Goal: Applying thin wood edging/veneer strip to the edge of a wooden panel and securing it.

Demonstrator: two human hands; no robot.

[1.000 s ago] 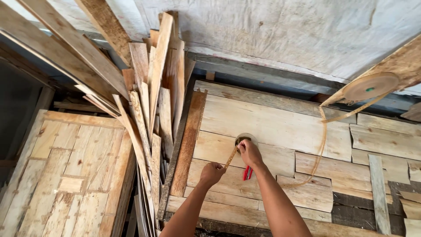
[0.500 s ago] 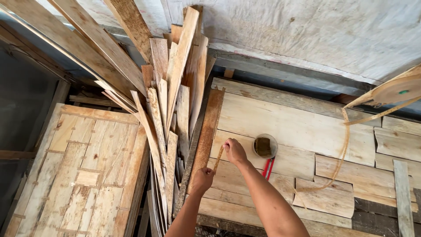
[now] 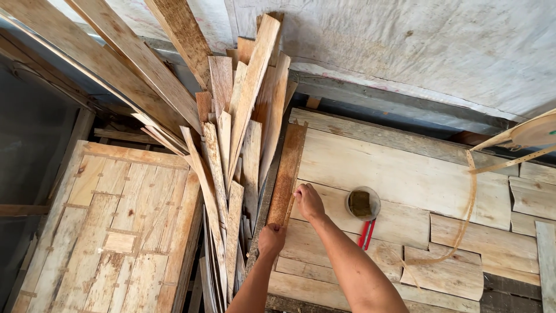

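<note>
A narrow brownish wooden board (image 3: 286,174) lies along the left edge of a plank-topped work surface (image 3: 405,174). My left hand (image 3: 271,239) grips the board's near end. My right hand (image 3: 308,202) rests its fingers on the board's right edge a little farther up. Both forearms reach in from the bottom of the view. A small round container (image 3: 362,203) with something dark inside sits on the planks to the right of my right hand, with a red-handled tool (image 3: 366,234) just below it.
A stack of leaning wooden slats (image 3: 231,133) stands left of the board. A wooden panel of joined pieces (image 3: 116,232) lies at lower left. A thin curled wood strip (image 3: 463,226) lies on the planks at right. A grey sheet wall (image 3: 405,46) is behind.
Both hands moved left, away from the round container and red-handled tool, onto the narrow board at the surface's left edge. The view shifted left too.
</note>
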